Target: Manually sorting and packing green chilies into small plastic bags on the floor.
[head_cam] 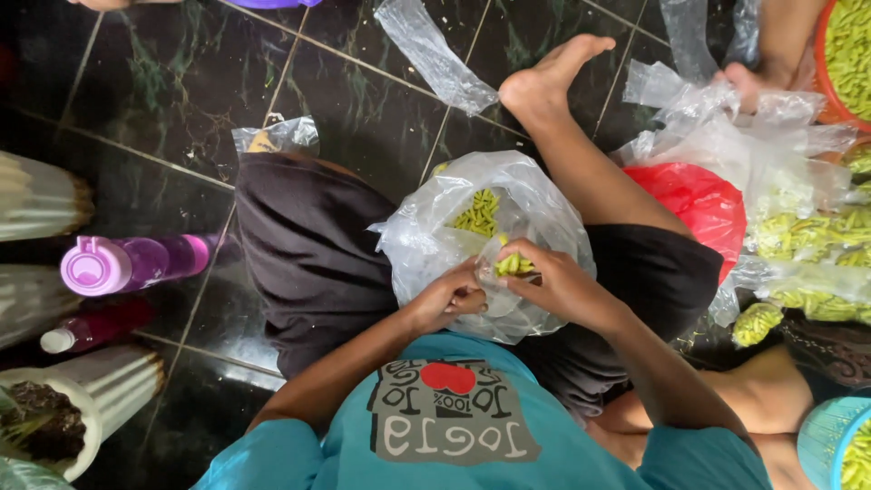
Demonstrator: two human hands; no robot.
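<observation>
Seated on the dark tiled floor (181,82), the person's left hand (451,298) pinches the clear plastic bag (454,218) in their lap, while the right hand (549,277) closes on yellow-green snack sticks (513,264) at its mouth.

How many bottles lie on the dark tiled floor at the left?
2: a purple plastic bottle with a pale lilac cap beside the black-clad knee, and a dark magenta bottle with a white cap just below it, by the white ribbed pot. Others may lie outside the view.
</observation>
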